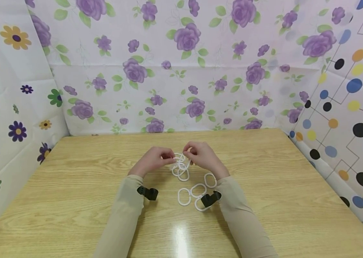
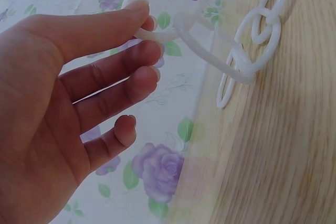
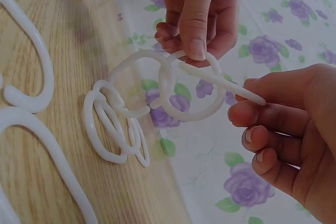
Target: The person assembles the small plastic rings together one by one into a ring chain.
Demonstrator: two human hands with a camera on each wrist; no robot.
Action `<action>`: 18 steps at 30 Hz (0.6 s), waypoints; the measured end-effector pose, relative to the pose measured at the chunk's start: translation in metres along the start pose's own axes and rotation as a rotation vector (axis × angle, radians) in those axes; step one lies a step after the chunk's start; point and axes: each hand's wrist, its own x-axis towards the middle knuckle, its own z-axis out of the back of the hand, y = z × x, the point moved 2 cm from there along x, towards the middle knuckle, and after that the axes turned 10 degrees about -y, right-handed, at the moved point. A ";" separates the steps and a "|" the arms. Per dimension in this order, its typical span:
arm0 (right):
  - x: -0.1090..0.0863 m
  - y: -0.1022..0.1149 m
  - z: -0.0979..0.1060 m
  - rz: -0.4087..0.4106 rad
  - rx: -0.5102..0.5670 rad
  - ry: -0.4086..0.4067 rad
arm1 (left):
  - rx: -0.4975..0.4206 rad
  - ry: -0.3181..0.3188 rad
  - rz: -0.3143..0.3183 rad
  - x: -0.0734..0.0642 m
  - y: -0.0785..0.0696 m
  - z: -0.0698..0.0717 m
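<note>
Between the two hands is a short chain of interlinked white plastic open rings, like shower curtain rings. In the head view my left hand (image 1: pixel 157 159) comes from the left, and my right hand (image 1: pixel 202 156) faces it. Thumb and forefinger of the left hand pinch one white ring (image 3: pixel 186 117); its other fingers are spread loosely in the left wrist view. A second ring (image 3: pixel 226 83), seen nearly edge-on, is pinched by the right hand's fingertips. From the held rings, more linked rings (image 3: pixel 90 124) trail down to the table.
Several separate white rings (image 1: pixel 179 197) lie on the wooden table (image 1: pixel 72 200) nearer the body, some partly under the right wrist. Black wrist cameras (image 1: pixel 150 194) sit on both sleeves. Flower-patterned sheeting (image 1: pixel 168 89) hangs behind the table's far edge.
</note>
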 end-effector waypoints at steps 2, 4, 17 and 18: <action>0.000 -0.001 -0.001 0.001 0.004 0.003 | -0.008 0.003 -0.004 0.000 0.000 -0.001; 0.000 0.000 -0.001 0.002 0.008 0.004 | -0.017 0.005 -0.007 0.001 0.001 -0.001; 0.001 0.002 -0.002 0.036 -0.022 -0.011 | -0.054 0.013 0.023 -0.001 -0.003 -0.002; 0.001 0.002 -0.002 0.035 -0.020 -0.011 | -0.057 0.014 0.027 -0.001 -0.003 -0.002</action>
